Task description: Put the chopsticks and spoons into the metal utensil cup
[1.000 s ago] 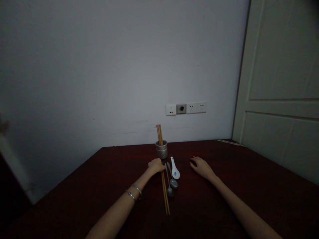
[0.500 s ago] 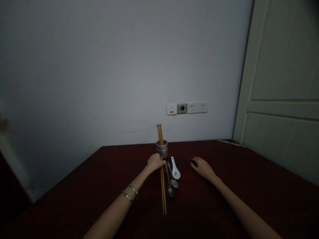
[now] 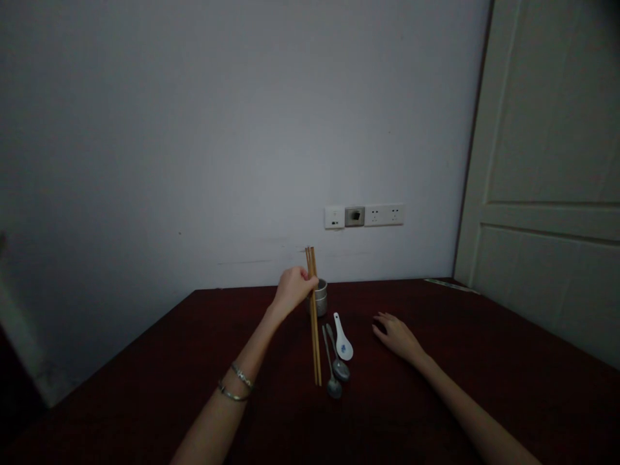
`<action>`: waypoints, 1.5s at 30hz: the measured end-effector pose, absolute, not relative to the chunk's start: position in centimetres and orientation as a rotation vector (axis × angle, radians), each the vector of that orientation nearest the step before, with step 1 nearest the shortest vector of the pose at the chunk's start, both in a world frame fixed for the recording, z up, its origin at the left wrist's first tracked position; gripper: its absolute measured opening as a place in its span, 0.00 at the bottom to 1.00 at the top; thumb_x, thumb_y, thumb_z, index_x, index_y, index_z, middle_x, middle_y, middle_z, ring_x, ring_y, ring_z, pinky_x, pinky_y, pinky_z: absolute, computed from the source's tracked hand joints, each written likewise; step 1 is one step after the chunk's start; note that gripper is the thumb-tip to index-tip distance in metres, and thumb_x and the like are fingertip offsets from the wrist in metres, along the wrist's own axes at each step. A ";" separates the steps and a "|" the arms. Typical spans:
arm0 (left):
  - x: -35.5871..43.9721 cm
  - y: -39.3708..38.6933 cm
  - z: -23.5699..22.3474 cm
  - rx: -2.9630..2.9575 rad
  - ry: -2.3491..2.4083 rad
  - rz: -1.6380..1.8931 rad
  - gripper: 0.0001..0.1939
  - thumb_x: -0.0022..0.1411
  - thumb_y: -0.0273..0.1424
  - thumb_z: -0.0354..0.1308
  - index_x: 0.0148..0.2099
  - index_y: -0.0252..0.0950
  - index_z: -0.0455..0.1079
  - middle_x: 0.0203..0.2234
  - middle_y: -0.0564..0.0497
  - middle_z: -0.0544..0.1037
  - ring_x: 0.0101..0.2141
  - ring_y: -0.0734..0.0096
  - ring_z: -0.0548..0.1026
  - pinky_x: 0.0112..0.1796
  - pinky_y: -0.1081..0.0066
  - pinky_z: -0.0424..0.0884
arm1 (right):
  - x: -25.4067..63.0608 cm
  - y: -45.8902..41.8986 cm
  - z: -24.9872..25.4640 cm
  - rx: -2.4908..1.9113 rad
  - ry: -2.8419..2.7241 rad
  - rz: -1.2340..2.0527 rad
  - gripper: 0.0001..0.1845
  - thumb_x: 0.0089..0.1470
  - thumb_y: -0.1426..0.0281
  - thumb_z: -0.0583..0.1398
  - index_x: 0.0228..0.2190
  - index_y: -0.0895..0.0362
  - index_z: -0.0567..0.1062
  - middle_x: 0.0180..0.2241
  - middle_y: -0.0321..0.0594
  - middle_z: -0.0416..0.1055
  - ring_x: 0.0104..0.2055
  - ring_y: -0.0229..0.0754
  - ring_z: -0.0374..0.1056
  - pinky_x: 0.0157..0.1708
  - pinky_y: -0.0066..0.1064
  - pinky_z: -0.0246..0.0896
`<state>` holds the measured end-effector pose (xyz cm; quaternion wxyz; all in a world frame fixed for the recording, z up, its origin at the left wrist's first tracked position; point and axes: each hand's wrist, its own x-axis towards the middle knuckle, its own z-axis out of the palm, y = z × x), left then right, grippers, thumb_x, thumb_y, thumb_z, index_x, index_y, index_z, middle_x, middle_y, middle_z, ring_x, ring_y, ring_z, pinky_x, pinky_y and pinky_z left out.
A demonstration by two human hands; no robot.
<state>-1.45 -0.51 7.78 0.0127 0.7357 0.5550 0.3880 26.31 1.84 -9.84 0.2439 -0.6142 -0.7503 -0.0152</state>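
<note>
The left grip sits farther forward than before, narrowly pinching the upper end of a pair of chopsticks now in front of the metal cup. The right grip rests loosely splayed on the surface, right of the white spoon.

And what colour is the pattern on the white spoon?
Blue, on the white spoon; best in the head view.
</note>
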 end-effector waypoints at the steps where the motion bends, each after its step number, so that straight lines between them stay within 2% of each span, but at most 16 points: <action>1: -1.4 -0.8 8.2 2.304 1.722 1.244 0.10 0.48 0.34 0.53 0.23 0.32 0.67 0.16 0.54 0.68 0.19 0.77 0.64 0.22 0.76 0.53 | 26.3 1.8 -9.8 -1.681 -2.049 -0.038 0.25 0.51 0.61 0.50 0.44 0.64 0.71 0.49 0.52 0.64 0.54 0.49 0.57 0.53 0.38 0.49; 5: -1.2 -1.7 8.9 2.349 1.767 1.358 0.10 0.50 0.34 0.52 0.24 0.33 0.67 0.17 0.53 0.69 0.20 0.77 0.64 0.23 0.76 0.53 | 26.2 1.8 -9.6 -1.684 -2.037 -0.022 0.24 0.51 0.62 0.50 0.44 0.63 0.71 0.49 0.51 0.64 0.54 0.48 0.57 0.53 0.38 0.49; 11: -0.9 -2.2 8.9 2.342 1.825 1.312 0.08 0.51 0.33 0.53 0.25 0.33 0.67 0.18 0.53 0.70 0.21 0.77 0.66 0.24 0.76 0.54 | 26.5 1.9 -9.9 -1.685 -2.033 -0.013 0.23 0.51 0.63 0.50 0.44 0.63 0.71 0.49 0.52 0.65 0.53 0.49 0.58 0.52 0.39 0.50; 15: -0.9 -2.2 8.8 2.358 1.792 1.365 0.08 0.51 0.33 0.52 0.25 0.34 0.65 0.17 0.54 0.69 0.20 0.77 0.65 0.23 0.76 0.54 | 26.1 1.5 -7.6 -1.555 -1.908 0.122 0.21 0.48 0.66 0.52 0.43 0.62 0.71 0.48 0.49 0.65 0.52 0.47 0.60 0.52 0.38 0.52; 20: -0.5 -3.0 9.1 2.393 1.741 1.433 0.08 0.52 0.33 0.52 0.26 0.34 0.65 0.18 0.54 0.69 0.21 0.77 0.65 0.24 0.76 0.54 | 21.5 -1.2 0.2 -1.121 -1.630 0.593 0.19 0.45 0.64 0.57 0.39 0.59 0.74 0.41 0.46 0.71 0.45 0.46 0.66 0.47 0.39 0.58; 24: 0.0 -4.0 9.3 2.398 1.753 1.447 0.08 0.53 0.33 0.52 0.27 0.34 0.65 0.19 0.53 0.70 0.21 0.77 0.66 0.24 0.76 0.55 | 16.0 -4.2 4.9 -0.760 -1.588 1.074 0.26 0.38 0.64 0.63 0.41 0.61 0.72 0.40 0.47 0.72 0.41 0.45 0.68 0.42 0.39 0.62; 26: 0.2 -4.5 9.4 2.399 1.778 1.429 0.08 0.53 0.33 0.52 0.27 0.35 0.65 0.19 0.53 0.70 0.21 0.76 0.66 0.25 0.75 0.55 | 14.0 -5.2 5.8 -0.683 -1.608 1.101 0.25 0.37 0.64 0.64 0.39 0.61 0.73 0.37 0.44 0.73 0.39 0.44 0.68 0.41 0.38 0.62; 32: 0.8 -5.9 9.5 2.405 1.879 1.335 0.08 0.54 0.35 0.51 0.30 0.35 0.65 0.21 0.52 0.71 0.24 0.73 0.69 0.28 0.74 0.58 | 12.0 -6.0 5.8 -0.700 -1.608 0.961 0.16 0.43 0.64 0.59 0.32 0.63 0.76 0.26 0.37 0.72 0.31 0.40 0.67 0.33 0.31 0.61; 39: 0.8 -7.2 10.1 2.377 1.821 1.345 0.08 0.54 0.36 0.52 0.32 0.36 0.66 0.23 0.52 0.71 0.26 0.73 0.69 0.29 0.75 0.59 | 12.8 -6.1 6.4 -0.730 -1.683 1.007 0.16 0.43 0.61 0.59 0.27 0.64 0.75 0.19 0.34 0.68 0.23 0.34 0.62 0.22 0.24 0.56; 41: 0.6 -7.4 10.5 2.346 1.674 1.422 0.09 0.53 0.37 0.53 0.31 0.36 0.66 0.22 0.53 0.71 0.24 0.74 0.68 0.27 0.75 0.60 | 13.2 -6.3 6.7 -0.705 -1.699 1.075 0.17 0.43 0.61 0.60 0.28 0.64 0.75 0.19 0.34 0.69 0.22 0.34 0.63 0.23 0.24 0.57; 45: -0.1 -7.9 11.4 2.181 1.255 1.525 0.13 0.52 0.39 0.55 0.34 0.33 0.69 0.22 0.53 0.70 0.22 0.77 0.66 0.24 0.77 0.62 | 13.9 -7.2 7.4 -0.614 -1.720 1.271 0.19 0.43 0.60 0.61 0.31 0.64 0.76 0.26 0.41 0.73 0.30 0.40 0.69 0.32 0.31 0.64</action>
